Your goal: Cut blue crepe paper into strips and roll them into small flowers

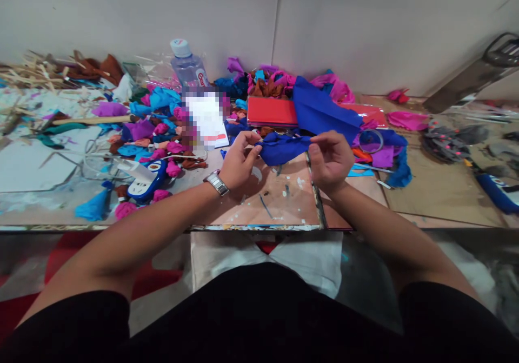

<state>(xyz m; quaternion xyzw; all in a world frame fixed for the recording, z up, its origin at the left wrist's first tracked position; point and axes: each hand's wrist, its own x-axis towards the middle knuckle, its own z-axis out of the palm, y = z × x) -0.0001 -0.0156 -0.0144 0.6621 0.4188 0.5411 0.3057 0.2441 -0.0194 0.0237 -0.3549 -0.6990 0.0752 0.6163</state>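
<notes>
Hands are both pinched on the same scrap of blue cloth [284,147], held just above the board [284,200]. Left hand [239,160] has its fingertips closed on the near-left end, right hand [330,160] is curled shut on the opposite end, so the cloth hangs stretched between the two grips. It looks half gathered at most: bunched and creased in the middle, not rolled into a tight bud, and nothing tied around it that I can see.

Off to the left of the grip there's a whole scatter of finished-looking little pink buds [168,146], mixed with brown and purple ones, plus a blue and white glue gun [148,182] resting near the left wrist. Behind the grip, a big loose sheet of blue fabric [320,109] drapes over a red pad [271,111], with more pink scraps piled further back. Water bottle [188,65] stands behind all that on the left.

So my guess: plenty of buds done, this blue one barely started, and lots of uncut fabric left.
</notes>
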